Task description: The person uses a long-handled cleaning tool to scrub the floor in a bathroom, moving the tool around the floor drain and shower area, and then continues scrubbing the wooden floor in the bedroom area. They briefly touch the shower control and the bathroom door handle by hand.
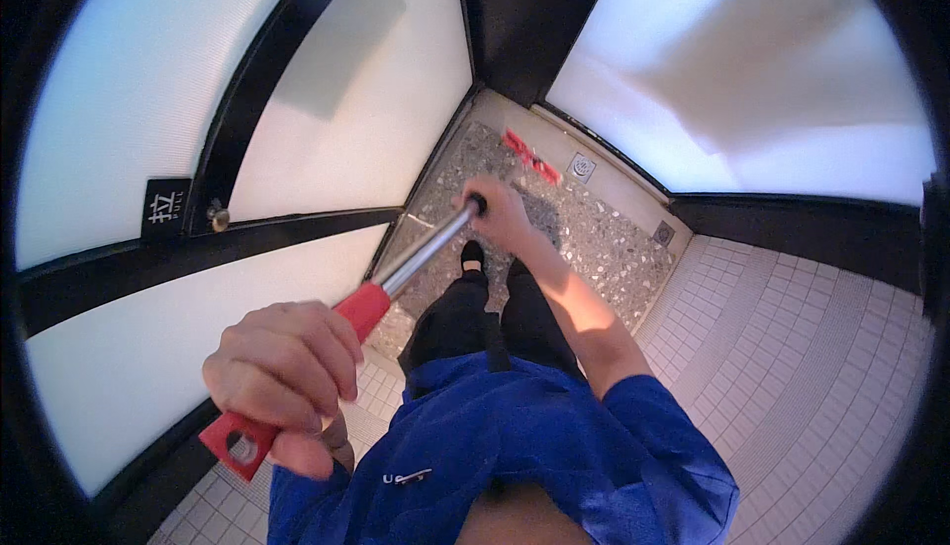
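Note:
A long-handled floor tool runs from the lower left up toward the floor ahead, with a red grip (362, 312) and a silver metal pole (426, 250). My left hand (285, 372) is closed around the red grip, near its end with the hanging hole. Farther down the pole, my right hand (503, 215) wraps round it beside a black collar. Beyond my right hand, a narrow red bar (531, 156) lies low over the speckled stone floor (604, 238). It looks like the tool's head, but my right hand hides the join, and its exact kind is unclear.
Frosted white panels in black frames (327, 233) stand close on my left, with a small metal knob (219, 215). Another lit white panel (633, 60) rises ahead right. A square floor drain (581, 167) sits by its base. Pale tiles (782, 347) cover the floor to my right.

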`<state>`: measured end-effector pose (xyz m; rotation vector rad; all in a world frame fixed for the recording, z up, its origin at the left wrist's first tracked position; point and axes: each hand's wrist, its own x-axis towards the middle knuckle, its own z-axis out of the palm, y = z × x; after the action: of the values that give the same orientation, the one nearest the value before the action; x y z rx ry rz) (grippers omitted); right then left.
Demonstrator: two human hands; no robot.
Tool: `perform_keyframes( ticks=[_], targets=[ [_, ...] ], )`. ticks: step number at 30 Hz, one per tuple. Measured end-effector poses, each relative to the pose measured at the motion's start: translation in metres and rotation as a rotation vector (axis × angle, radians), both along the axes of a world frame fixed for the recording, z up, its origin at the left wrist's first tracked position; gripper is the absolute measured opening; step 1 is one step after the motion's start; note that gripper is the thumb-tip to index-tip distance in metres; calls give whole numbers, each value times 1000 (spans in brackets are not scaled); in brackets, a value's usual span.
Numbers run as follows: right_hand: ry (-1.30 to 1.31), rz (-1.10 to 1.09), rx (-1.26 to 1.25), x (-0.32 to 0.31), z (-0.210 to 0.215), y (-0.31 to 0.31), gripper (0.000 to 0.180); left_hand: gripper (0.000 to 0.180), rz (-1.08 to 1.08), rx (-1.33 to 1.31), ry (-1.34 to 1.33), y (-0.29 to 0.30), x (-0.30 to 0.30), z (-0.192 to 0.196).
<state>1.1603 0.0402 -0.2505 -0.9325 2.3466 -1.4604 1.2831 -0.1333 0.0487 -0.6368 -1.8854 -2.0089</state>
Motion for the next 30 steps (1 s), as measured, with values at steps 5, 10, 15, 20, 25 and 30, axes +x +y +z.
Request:
perform_keyframes(
  ticks=[5, 10, 15, 20, 25, 30],
  targets=[
    [28, 87, 274, -91, -68, -18, 25, 20, 380, -136, -239, 54, -35, -92],
    [68, 157, 304, -81, -93, -6, 18, 18, 442, -37, -352, 78, -19, -96],
    [1, 186, 260, -57, -63, 28, 16, 22, 395, -15, -308, 95, -11, -71],
    [79, 212, 356, -58, -57, 50, 18, 23, 315, 2, -289, 79, 6, -68],
    [40, 4, 167, -52, -126, 67, 18, 23, 166, -85, -246, 79, -11, -110],
    [16, -55, 134, -6, -117, 23, 19, 24, 233, -85, -268, 46, 34, -106]
  ],
)
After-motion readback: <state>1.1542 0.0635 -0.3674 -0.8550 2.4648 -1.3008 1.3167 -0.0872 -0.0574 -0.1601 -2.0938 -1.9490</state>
